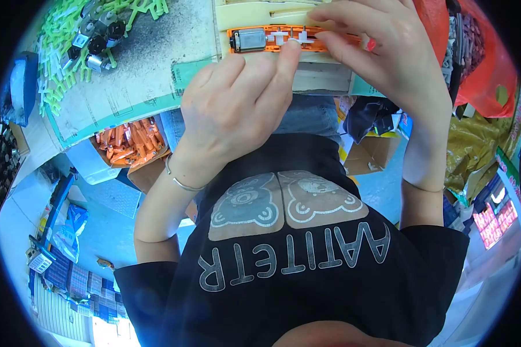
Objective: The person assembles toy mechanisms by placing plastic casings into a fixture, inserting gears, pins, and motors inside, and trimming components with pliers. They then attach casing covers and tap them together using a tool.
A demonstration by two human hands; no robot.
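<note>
An orange plastic casing (324,48) lies crosswise on the work surface near its front edge. Inside its left end sits a small silver motor (250,40), with white plastic gear parts (280,38) to the motor's right. My left hand (237,98) is at the casing's near side, most fingers curled and one fingertip pressing on the white parts. My right hand (387,49) is over the right end, thumb and fingers apart, thumb tip by the casing. A small red piece (371,44) shows beside the right thumb. My left thumb is hidden.
Light-green plastic pieces (52,75) and several small motors (98,40) lie on the table at left. A box of orange parts (130,141) stands below the table edge. At right hangs a red bag (494,87), near a yellow sack (468,150).
</note>
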